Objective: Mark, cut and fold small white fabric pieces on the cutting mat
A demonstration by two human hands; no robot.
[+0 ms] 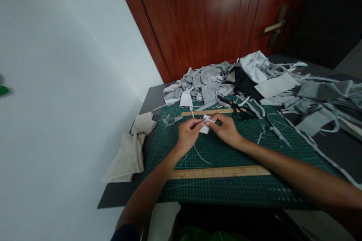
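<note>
Pinches one small white fabric piece point(205, 129) between the fingertips of the left hand point(189, 131) and the right hand point(224, 126), both closed on it, above the green cutting mat point(234, 150). Hides much of the piece behind fingers; cannot tell its full outline. Just nearer than the grip, one thin thread point(202, 155), lost at its upper end behind the left hand; cannot tell if joined to the piece.

Farther below the grip, one wooden ruler point(219, 172), covered at its left end by a forearm. Just beyond the grip, a second wooden ruler point(203, 112), partly overlaid by one pair of black scissors point(234, 106), with handles blurred and dark. Well beyond the grip, grey fabric scraps point(209, 86), too tangled to count, with one black cloth point(244, 81) half buried to the right of the grip. Left of the grip, folded beige cloth point(124, 160), with layers hard to count. Past everything, one wooden door point(198, 19), cut off at the top.
</note>
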